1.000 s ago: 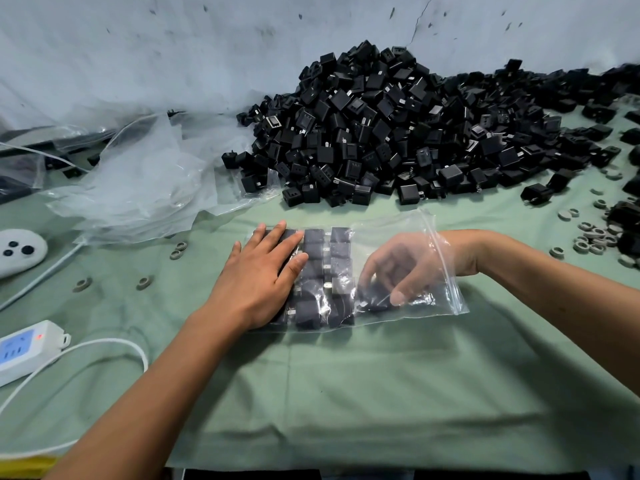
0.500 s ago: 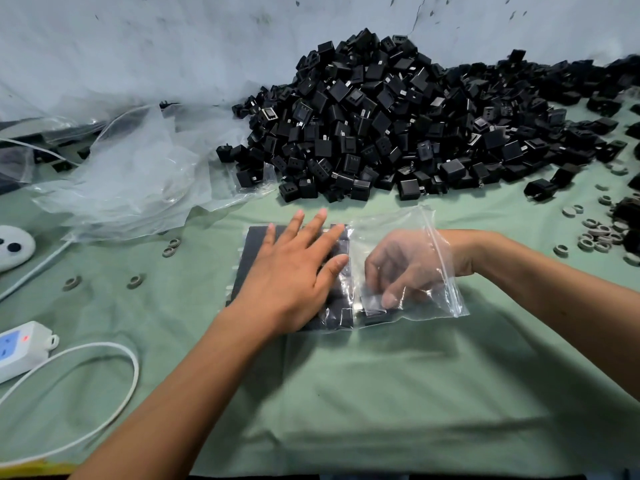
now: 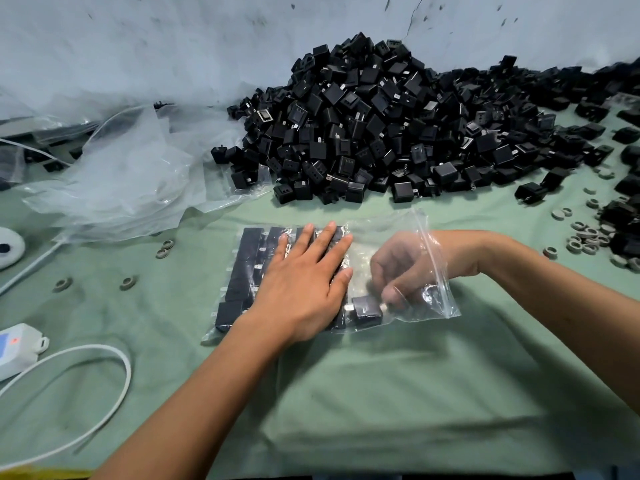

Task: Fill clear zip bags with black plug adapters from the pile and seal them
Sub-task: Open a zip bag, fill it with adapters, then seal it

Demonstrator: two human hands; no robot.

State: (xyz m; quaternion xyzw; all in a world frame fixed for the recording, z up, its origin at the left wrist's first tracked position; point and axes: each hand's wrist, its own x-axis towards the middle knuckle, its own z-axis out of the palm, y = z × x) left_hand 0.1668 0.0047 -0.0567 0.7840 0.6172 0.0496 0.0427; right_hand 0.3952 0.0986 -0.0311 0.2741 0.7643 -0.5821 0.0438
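A clear zip bag (image 3: 433,268) lies flat on the green cloth, its open mouth to the right. Rows of black plug adapters (image 3: 244,268) fill its left part. My left hand (image 3: 304,282) presses flat on top of the bag over those rows, fingers straight. My right hand (image 3: 401,271) is inside the bag up to the wrist, fingers curled down, fingertips at a lone adapter (image 3: 366,306) near the front edge. Whether it grips that adapter is blurred by the plastic. The big pile of black adapters (image 3: 381,126) rises behind the bag.
A heap of empty clear bags (image 3: 121,174) lies at the back left. A white power strip (image 3: 17,348) with its looped cable (image 3: 104,355) sits at the left edge. Grey rings (image 3: 585,237) are scattered right, a few more left. A white wall (image 3: 173,46) closes the back.
My left hand slid right across the packed rows, uncovering the left columns. My right hand moved forward and down inside the bag toward the lone adapter.
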